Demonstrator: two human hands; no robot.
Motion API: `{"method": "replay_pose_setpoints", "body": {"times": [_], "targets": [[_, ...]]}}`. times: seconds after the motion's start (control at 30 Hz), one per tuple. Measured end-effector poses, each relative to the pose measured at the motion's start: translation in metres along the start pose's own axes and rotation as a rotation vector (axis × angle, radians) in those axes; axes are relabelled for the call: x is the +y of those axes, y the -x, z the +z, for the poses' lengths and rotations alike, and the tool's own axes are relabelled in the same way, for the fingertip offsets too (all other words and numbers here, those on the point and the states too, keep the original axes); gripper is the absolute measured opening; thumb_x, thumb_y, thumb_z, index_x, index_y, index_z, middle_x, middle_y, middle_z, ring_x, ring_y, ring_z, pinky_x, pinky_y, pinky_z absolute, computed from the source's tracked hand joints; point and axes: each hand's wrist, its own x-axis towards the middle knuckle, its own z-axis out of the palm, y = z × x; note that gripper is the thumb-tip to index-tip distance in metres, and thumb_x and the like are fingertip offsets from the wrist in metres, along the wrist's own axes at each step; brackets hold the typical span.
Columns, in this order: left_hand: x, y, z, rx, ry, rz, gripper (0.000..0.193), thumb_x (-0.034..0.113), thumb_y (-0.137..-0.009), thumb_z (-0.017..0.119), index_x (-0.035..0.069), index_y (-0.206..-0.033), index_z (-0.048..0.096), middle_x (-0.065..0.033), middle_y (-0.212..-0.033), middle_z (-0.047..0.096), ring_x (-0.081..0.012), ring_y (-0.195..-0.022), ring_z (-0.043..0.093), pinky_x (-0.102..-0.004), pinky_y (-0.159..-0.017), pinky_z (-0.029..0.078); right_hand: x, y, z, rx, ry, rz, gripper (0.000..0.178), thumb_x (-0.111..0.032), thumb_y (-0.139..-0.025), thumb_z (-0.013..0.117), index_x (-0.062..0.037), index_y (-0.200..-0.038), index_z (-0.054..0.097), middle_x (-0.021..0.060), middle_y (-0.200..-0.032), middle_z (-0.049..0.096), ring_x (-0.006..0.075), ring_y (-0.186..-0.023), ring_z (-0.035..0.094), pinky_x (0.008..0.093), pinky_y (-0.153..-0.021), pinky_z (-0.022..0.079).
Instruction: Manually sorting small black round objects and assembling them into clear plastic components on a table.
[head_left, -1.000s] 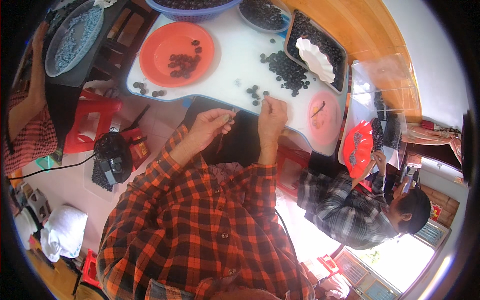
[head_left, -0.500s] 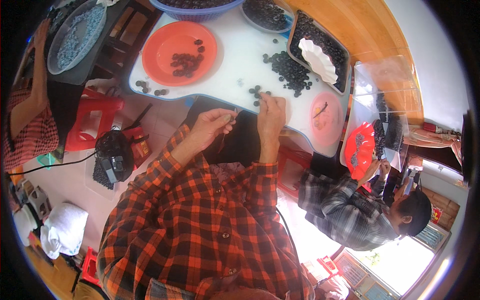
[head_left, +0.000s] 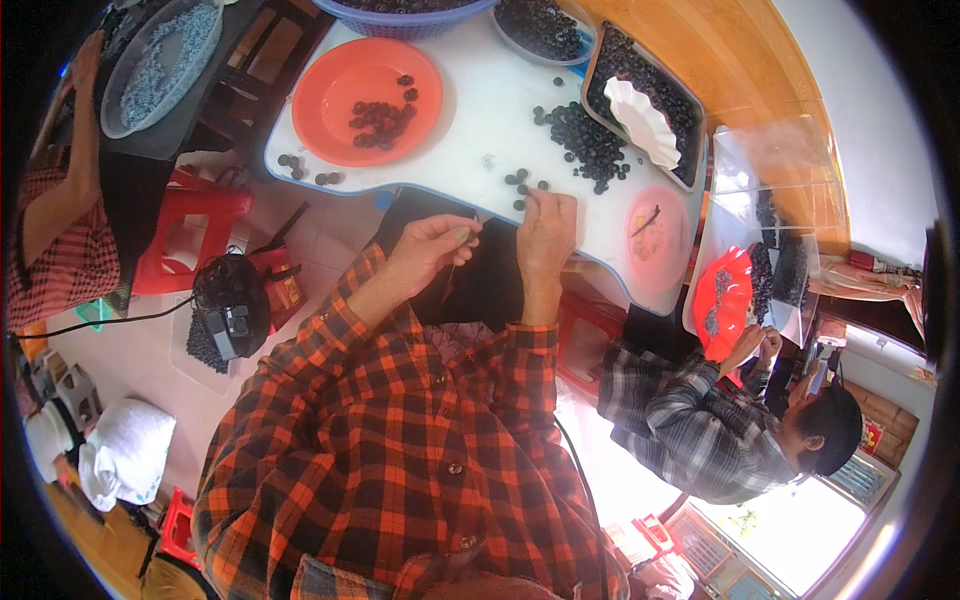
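My left hand [head_left: 430, 258] is raised just off the table's near edge, thumb and fingertips pinched together. A thin, pale tip sticks up from the pinch and a dark strand seems to hang below it; too small to name. My right hand [head_left: 547, 240] rests over the table edge with its fingers curled. Its fingertips are beside a few small dark round pieces [head_left: 520, 188]; whether they hold one is hidden. Beyond lies a larger heap of dark round pieces [head_left: 590, 145] on the white table [head_left: 460, 130].
An orange basin [head_left: 315, 115] with dark-red pieces stands at the left, a blue basket [head_left: 410, 25] behind it. A filled tray [head_left: 690, 170] carries a white scalloped dish [head_left: 640, 120]. A pink plate [head_left: 668, 265] lies at the right. A co-worker [head_left: 720, 430] handles things near a red dish [head_left: 725, 290].
The whole view has shifted slightly. My right hand's fingers have curled a little back from the few dark pieces. My left hand keeps its pinch at nearly the same place.
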Motion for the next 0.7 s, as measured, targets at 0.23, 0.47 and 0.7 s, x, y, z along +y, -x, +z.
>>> {"method": "replay_pose_setpoints", "body": {"times": [0.23, 0.47, 0.7], "targets": [[-0.003, 0.0, 0.0, -0.002, -0.001, 0.003, 0.023, 0.012, -0.099, 0.059, -0.001, -0.117, 0.065, -0.0068, -0.097, 0.069, -0.0088, -0.076, 0.064, -0.0222, -0.071, 0.054, -0.003, 0.003, -0.008, -0.04, -0.088, 0.12, 0.02, -0.004, -0.084, 0.068, -0.0016, -0.104, 0.067, 0.0145, -0.1, 0.06, 0.0326, -0.091, 0.062, 0.0417, -0.079, 0.05], [0.003, 0.002, 0.004, 0.028, -0.008, -0.004, 0.023, 0.011, -0.099, 0.058, -0.002, -0.117, 0.064, -0.0073, -0.096, 0.069, -0.0091, -0.075, 0.063, -0.022, -0.069, 0.054, 0.0, 0.001, -0.011, -0.089, -0.072, 0.022, 0.02, -0.001, -0.084, 0.066, -0.0013, -0.104, 0.067, 0.0149, -0.099, 0.06, 0.0329, -0.09, 0.061, 0.0413, -0.079, 0.049], [0.008, 0.003, -0.001, -0.038, 0.218, -0.079, 0.025, 0.013, -0.099, 0.059, -0.002, -0.118, 0.064, -0.0082, -0.095, 0.068, -0.009, -0.074, 0.061, -0.0228, -0.068, 0.053, 0.003, 0.004, -0.006, -0.059, 0.011, 0.028, 0.014, -0.002, -0.086, 0.063, 0.0, -0.1, 0.064, 0.0157, -0.097, 0.06, 0.035, -0.09, 0.06, 0.0431, -0.078, 0.049]]}}
